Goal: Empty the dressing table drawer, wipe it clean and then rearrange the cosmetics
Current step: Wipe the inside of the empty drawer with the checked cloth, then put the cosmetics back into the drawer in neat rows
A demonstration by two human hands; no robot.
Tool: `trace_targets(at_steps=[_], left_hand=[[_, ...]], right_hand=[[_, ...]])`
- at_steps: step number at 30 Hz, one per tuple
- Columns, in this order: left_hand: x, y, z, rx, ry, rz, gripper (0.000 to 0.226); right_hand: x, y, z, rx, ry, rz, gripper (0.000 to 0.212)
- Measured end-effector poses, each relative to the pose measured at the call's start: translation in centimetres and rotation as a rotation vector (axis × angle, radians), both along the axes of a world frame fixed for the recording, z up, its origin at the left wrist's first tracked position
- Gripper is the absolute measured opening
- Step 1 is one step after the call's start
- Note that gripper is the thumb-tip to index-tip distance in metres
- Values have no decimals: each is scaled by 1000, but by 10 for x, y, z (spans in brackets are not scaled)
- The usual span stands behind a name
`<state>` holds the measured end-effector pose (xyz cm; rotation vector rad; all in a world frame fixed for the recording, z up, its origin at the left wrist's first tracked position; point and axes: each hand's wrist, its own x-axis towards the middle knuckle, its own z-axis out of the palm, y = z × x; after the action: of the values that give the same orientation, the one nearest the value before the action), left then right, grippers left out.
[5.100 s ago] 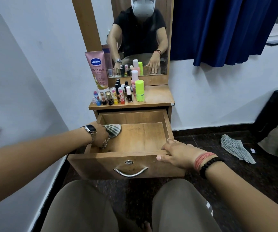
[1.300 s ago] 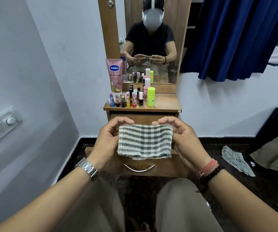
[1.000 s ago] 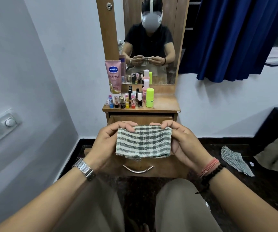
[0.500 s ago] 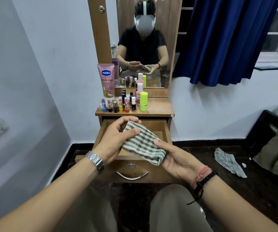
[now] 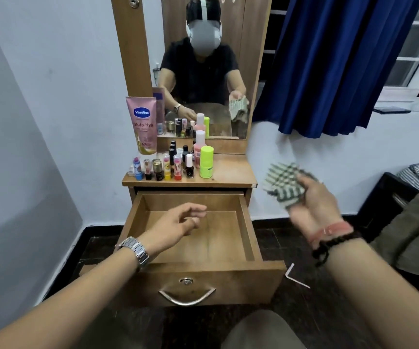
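The wooden drawer (image 5: 250, 238) of the dressing table is pulled out and holds nothing. My left hand (image 5: 178, 222) hovers over its inside with fingers loosely extended, holding nothing. My right hand (image 5: 311, 202) is out to the right of the table and holds the folded green-and-white striped cloth (image 5: 282, 181) in the air. The cosmetics stand on the table top (image 5: 228, 172): a pink Vaseline tube (image 5: 141, 124), a pink bottle (image 5: 199, 147), a lime-green container (image 5: 206, 165) and several small lipsticks and nail polishes (image 5: 168, 167).
A mirror (image 5: 203, 66) rises behind the table top. A blue curtain (image 5: 334, 61) hangs at the right. The white wall (image 5: 27, 122) stands close on the left. Dark furniture with fabric (image 5: 410, 212) sits at the right on the dark floor. My knees are below the drawer front.
My right hand has carried the cloth away to the right, off the drawer. My left hand has let go of the cloth and now hangs over the drawer.
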<state>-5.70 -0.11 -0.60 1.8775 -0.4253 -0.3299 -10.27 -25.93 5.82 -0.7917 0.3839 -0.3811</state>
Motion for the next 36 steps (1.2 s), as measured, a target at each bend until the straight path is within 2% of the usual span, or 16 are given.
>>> trace_targets(at_steps=[2, 3, 5, 6, 7, 9, 10, 12, 15, 21, 26, 32, 36], left_hand=[[8, 8, -7, 27, -16, -13, 29], [12, 11, -10, 33, -17, -12, 29], [18, 15, -15, 11, 17, 11, 30], [21, 15, -18, -7, 42, 21, 30], [23, 16, -21, -21, 58, 26, 30], [26, 17, -25, -41, 68, 20, 31], [26, 18, -26, -44, 69, 10, 32], [28, 19, -27, -48, 76, -11, 32], [29, 17, -27, -46, 68, -26, 31], [19, 0, -22, 4, 55, -74, 27], [14, -1, -22, 59, 18, -93, 25], [10, 3, -27, 221, -99, -108, 22], [8, 3, -28, 254, -199, -113, 21]], right_hand=[[34, -3, 13, -341, -150, -191, 33], [54, -1, 17, -598, -216, -280, 37], [95, 4, 13, -1255, -251, -403, 50], [116, 4, 3, -1580, -200, -372, 56], [135, 3, -11, -1822, -119, -251, 58], [165, 3, -42, -2065, 87, 169, 53], [175, 3, -53, -2114, 166, 345, 50], [191, 2, -60, -2076, 232, 488, 44], [203, -2, -53, -2004, 229, 502, 41], [213, -4, -53, -2129, 394, 430, 55], [228, -1, -54, -2139, 468, 370, 53], [233, -3, -64, -2122, 504, 474, 61], [233, -6, -53, -2083, 532, 592, 62]])
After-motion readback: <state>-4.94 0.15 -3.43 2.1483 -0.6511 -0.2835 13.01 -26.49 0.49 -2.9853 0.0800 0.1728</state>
